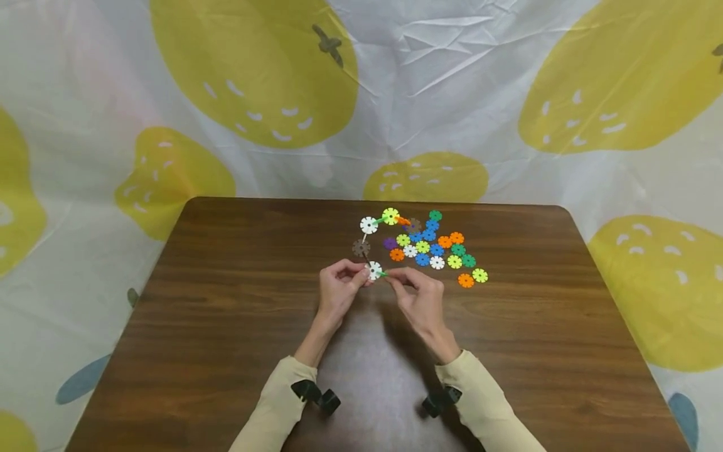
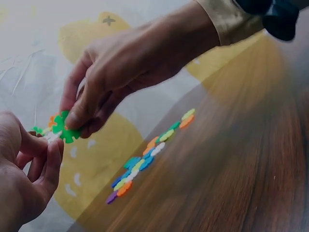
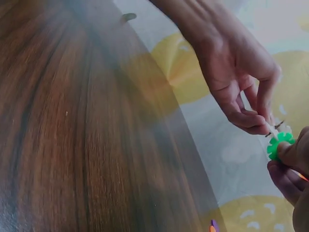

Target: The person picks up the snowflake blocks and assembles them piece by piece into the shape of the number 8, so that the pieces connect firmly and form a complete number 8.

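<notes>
i see a dark wood-grain surface with rounded corners, backed by a crinkled cloth. a loose pile of flat, notched plastic discs lies beyond my hands. my left hand pinches the white disc at the end of a linked chain; my right hand pinches a green disc against it. only the wrist views show the green disc's toothed edge clearly.

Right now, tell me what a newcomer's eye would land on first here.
The two hands meeting mid-table: the left hand pinches a white disc at the end of a joined chain, while the right hand pinches a green disc against it. Just beyond them, a bright scatter of loose discs lies on the brown table.
</notes>
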The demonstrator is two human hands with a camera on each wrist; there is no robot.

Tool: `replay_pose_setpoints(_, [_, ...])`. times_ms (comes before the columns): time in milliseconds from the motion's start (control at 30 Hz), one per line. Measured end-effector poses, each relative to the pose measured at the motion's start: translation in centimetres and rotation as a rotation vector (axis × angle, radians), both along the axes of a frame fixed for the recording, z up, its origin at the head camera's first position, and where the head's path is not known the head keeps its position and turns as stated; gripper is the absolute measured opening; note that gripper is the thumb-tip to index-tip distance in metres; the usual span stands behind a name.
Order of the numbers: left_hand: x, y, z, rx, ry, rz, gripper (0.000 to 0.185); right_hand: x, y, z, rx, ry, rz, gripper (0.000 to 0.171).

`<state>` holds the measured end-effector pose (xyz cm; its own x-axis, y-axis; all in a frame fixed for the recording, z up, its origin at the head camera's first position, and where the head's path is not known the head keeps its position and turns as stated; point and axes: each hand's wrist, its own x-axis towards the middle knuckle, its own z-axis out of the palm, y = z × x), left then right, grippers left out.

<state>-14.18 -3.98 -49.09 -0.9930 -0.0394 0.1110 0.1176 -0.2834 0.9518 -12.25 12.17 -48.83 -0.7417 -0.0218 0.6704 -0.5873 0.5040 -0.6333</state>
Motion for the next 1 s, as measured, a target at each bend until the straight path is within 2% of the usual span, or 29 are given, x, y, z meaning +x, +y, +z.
replay_pose_setpoints(267, [0.0, -0.3, 0.0, -0.036, 0.049, 0.009, 0.015, -0.2, -0.5, -0.7, -0.062, 0.059, -0.003, 0.015])
replay_pose_setpoints(400, [0.1, -0.3, -0.2, -0.027, 0.035, 0.030, 0.018, -0.1, -0.7, -0.7, -0.052, 0.053, 0.009, 0.018])
replay_pose_setpoints(600, [0.3, -0.7, -0.5, -0.013, 0.010, 0.059, 0.020, 0.3, -0.3, -1.4, 0.025, -0.043, 0.037, 0.025])
replay_pose_setpoints(767, [0.2, -1.0, -0.5, 0.008, 0.015, 0.074, 0.021, 0.5, 1.5, -1.6, 0.085, -0.199, -0.094, 0.027])
replay_pose_setpoints(1000, [0.4, -1.1, -0.6, 0.017, -0.027, 0.096, 0.021, 0.0, 6.4, -2.1, 0.147, -0.421, -0.308, 0.029])
